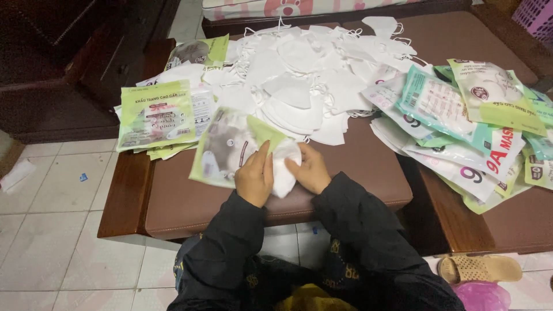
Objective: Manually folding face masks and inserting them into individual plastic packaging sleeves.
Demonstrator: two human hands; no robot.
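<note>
You are holding a white mask [284, 167] with both hands, low in the middle of the brown cushion [345, 178]. Your left hand [254, 175] is lying flat on the mask's left side with fingers straight and close together. Your right hand [311, 170] is curling its fingers on the mask's right edge, pinching it. A green bag [222, 148] is lying under the mask, sticking out at 10 o'clock. A big pile of masks [305, 75] is sitting at 12 o'clock. A stack of bags [472, 126] is lying at 2 o'clock. More green bags [155, 118] are lying at 10 o'clock, farther off.
</note>
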